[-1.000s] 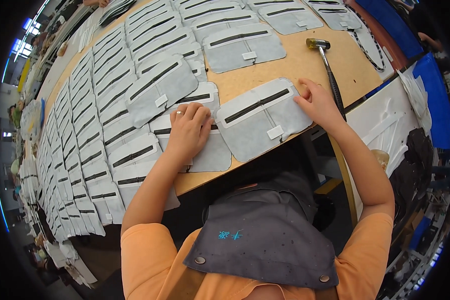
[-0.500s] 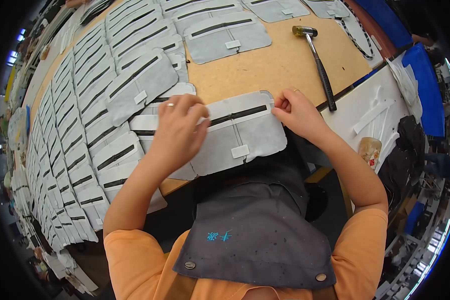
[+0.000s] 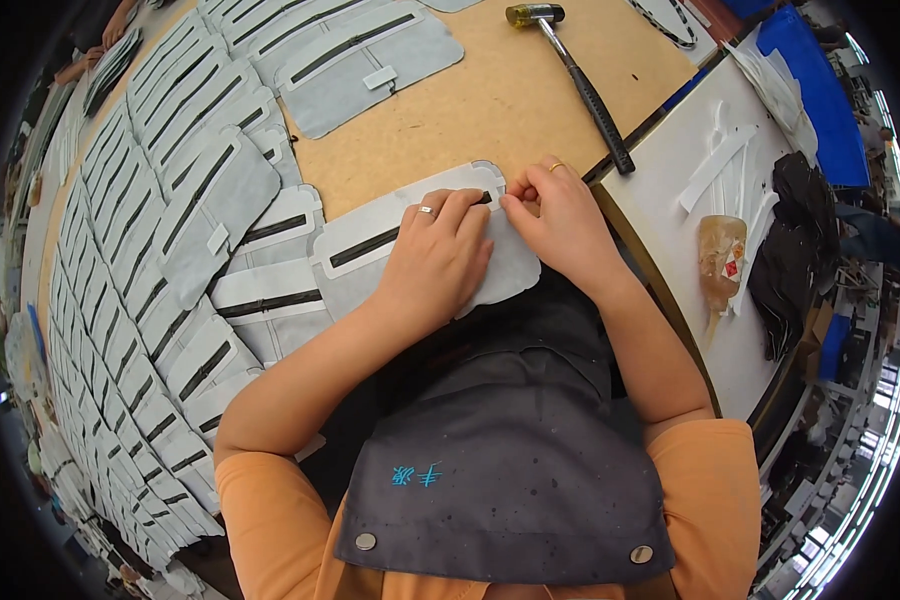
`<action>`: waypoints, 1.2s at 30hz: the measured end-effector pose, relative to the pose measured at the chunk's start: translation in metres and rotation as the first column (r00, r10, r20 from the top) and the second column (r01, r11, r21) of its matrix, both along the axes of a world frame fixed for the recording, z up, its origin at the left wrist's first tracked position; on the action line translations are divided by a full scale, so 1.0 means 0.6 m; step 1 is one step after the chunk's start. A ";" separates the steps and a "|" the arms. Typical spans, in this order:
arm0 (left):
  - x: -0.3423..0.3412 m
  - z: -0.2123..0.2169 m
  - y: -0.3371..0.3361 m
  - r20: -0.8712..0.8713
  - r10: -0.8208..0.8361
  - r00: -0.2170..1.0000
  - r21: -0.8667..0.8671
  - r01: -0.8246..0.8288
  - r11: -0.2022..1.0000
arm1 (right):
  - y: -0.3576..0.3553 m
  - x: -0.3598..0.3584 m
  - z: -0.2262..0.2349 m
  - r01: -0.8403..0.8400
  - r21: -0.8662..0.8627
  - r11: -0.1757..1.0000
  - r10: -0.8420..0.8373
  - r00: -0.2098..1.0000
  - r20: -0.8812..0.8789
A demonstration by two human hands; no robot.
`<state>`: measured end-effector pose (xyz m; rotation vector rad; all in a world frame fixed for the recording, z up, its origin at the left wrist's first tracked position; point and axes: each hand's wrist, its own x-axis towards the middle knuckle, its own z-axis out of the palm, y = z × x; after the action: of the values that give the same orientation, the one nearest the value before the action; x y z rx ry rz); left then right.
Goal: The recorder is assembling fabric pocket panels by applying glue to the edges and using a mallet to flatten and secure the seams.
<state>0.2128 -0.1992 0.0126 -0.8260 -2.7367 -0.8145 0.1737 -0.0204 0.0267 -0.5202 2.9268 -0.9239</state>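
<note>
Head view, workbench:

— Where are the hands?

— Both rest on one grey fabric panel (image 3: 510, 265) with a black zip strip, lying at the near edge of the brown board (image 3: 490, 110). The left hand (image 3: 438, 262) lies flat over the panel's middle, fingers together and pressing down, a ring on one finger. The right hand (image 3: 560, 222) sits just beside it, fingertips bunched and pinching the panel's upper edge near the zip's end; it also wears a ring.

— Do the hands touch?

— Their fingertips meet, or nearly so, over the zip; I cannot tell which.

— What lies around them?

— Left of the left hand, rows of matching grey panels (image 3: 160, 250) overlap one another, running well away toward the far left. Beyond both hands, another panel (image 3: 370, 60) lies alone on the board. A hammer (image 3: 575, 75) with a black grip lies beyond the right hand, its handle end near that hand's knuckles. Right of the right hand, on a white surface (image 3: 670, 200), stands a small amber bottle (image 3: 720, 265), with white strips (image 3: 715, 165) further off. The person wears an orange shirt and a dark grey apron (image 3: 500, 470).
</note>
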 end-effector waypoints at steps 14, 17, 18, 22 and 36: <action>-0.007 -0.007 -0.016 -0.028 -0.012 1.000 0.093 0.015 0.996 | -0.027 -0.006 0.007 0.364 -0.535 0.762 0.000 0.827 0.562; -0.012 -0.007 -0.012 -0.015 -0.017 1.000 0.103 0.018 0.994 | -0.021 -0.010 -0.007 0.438 -0.642 0.629 0.075 0.788 0.611; -0.014 -0.006 -0.010 -0.002 -0.022 1.000 0.120 0.022 0.993 | -0.019 -0.011 -0.007 0.464 -0.678 0.570 0.120 0.769 0.627; -0.015 -0.003 -0.014 0.109 -0.006 0.994 0.166 -0.012 0.986 | -0.013 0.012 -0.004 0.361 -0.585 0.726 -0.039 0.872 0.488; -0.015 0.014 -0.004 0.105 0.030 0.994 -0.032 -0.027 0.999 | 0.002 0.039 -0.052 0.083 -0.192 0.978 -0.139 0.945 -0.297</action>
<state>0.2038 -0.2016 0.0213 -0.7694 -2.8525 -0.8358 0.1971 -0.0194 -0.0043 -0.5583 3.1986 -1.2310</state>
